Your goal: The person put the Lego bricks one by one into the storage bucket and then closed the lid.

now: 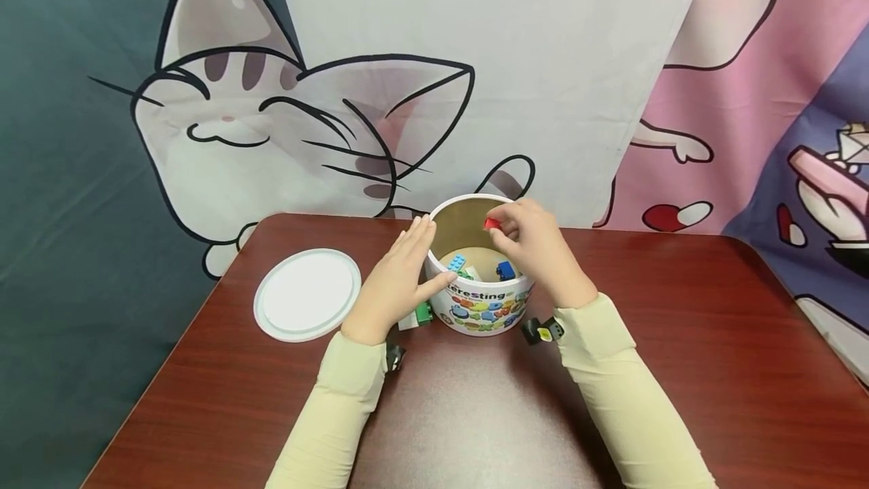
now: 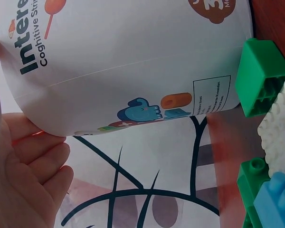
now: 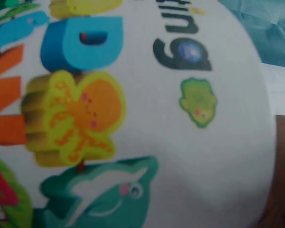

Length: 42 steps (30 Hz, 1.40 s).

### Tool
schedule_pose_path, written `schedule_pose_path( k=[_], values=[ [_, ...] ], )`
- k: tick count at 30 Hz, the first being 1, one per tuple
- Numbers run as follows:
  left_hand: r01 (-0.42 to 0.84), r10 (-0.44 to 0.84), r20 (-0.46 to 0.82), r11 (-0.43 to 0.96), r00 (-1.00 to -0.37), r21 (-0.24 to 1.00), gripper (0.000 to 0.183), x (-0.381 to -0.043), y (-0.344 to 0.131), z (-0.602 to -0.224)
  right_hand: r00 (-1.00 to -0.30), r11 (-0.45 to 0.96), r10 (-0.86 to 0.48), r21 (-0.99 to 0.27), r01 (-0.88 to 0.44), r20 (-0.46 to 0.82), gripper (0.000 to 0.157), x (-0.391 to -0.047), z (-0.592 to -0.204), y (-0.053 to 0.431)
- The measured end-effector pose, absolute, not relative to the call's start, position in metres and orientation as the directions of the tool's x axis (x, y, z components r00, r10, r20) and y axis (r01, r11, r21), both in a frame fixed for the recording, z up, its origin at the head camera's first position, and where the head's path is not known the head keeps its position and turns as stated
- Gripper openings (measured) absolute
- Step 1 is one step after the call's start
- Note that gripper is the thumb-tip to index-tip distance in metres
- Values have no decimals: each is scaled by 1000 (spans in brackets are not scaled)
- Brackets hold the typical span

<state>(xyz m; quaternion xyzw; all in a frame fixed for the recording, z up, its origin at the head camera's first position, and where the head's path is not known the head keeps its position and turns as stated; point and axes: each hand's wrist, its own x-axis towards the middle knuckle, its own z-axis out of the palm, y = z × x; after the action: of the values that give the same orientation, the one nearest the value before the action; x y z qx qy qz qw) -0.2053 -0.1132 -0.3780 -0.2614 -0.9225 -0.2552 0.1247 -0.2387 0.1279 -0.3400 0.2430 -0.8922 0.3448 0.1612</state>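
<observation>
A round white bucket [image 1: 480,309] with colourful printed pictures stands on the table near its back edge. My right hand [image 1: 536,247] pinches a small red block [image 1: 492,224] inside the bucket's opening, above the floor of the bucket. Against the bucket's left side lies my left hand [image 1: 394,281], fingers straight along the rim and thumb stretched across the front. Down in the bucket lie a light blue block [image 1: 457,262], a dark blue block [image 1: 505,271] and some green and white pieces. The right wrist view shows only the printed wall [image 3: 237,142], with the hand out of sight.
A round white lid [image 1: 307,294] lies flat to the left. Beside the bucket, partly behind my left hand, are a green block [image 2: 262,76], a white studded block [image 2: 281,128] and a light blue block [image 2: 278,199]. A printed cat backdrop [image 1: 224,157] hangs behind the brown table [image 1: 679,338].
</observation>
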Motion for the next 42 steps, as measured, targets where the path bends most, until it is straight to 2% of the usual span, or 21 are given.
schedule_pose_path(
  k=[6,11,17,28,37,42],
  values=[
    [543,417,362,736,-834,404,83,-205,-114,-378,-883,724,-350,-507,-467,313,14,-249,-335,121],
    [545,420,359,733,-834,408,83,-205,-114,-378,-911,738,-302,-536,-409,280,22,-250,-336,118],
    [549,422,363,729,-831,410,82,-206,-113,-379,-885,713,-257,-542,-445,389,15,-243,-342,124],
    [548,418,369,731,-830,406,83,-205,-114,-380,-733,650,-162,-487,-583,661,9,-222,-346,143],
    [548,421,363,730,-831,407,83,-207,-115,-380,-672,648,-172,-432,-628,720,16,-201,-355,163],
    [546,419,363,729,-833,412,83,-207,-115,-380,-682,660,-213,-412,-628,699,16,-191,-358,171]
  ],
)
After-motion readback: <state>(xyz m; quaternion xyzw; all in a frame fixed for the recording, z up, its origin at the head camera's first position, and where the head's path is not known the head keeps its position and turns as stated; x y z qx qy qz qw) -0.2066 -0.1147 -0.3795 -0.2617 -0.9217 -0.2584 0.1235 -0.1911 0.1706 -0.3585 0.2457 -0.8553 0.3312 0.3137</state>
